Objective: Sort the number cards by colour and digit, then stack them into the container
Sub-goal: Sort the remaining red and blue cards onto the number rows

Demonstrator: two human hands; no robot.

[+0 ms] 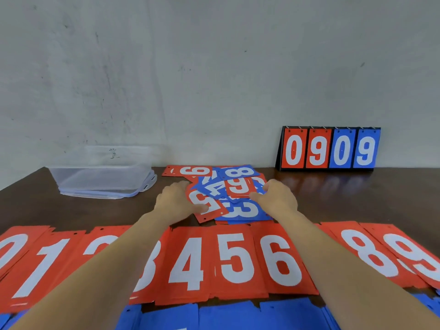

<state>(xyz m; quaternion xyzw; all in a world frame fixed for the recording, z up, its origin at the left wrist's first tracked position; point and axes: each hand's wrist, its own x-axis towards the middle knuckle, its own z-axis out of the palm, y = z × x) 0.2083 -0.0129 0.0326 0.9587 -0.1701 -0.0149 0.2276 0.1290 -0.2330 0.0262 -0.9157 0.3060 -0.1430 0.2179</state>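
One jumbled card pile (238, 189) mid-table, left grip (176, 201) pinching red 5 (214, 210), right grip (278, 198) unclear, container (100, 179) and scoreboard (328, 148) beyond

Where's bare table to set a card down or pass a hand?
Bare dark wooden table lies between the clear plastic container and the loose pile of red and blue number cards, and right of that pile before the black flip scoreboard. Crowded: the pile and the near red row and blue row.

Card pile (238, 186) mid-table; container (102, 179) left of it; scoreboard (328, 148) behind-right; sorted card row (233, 260) in front.
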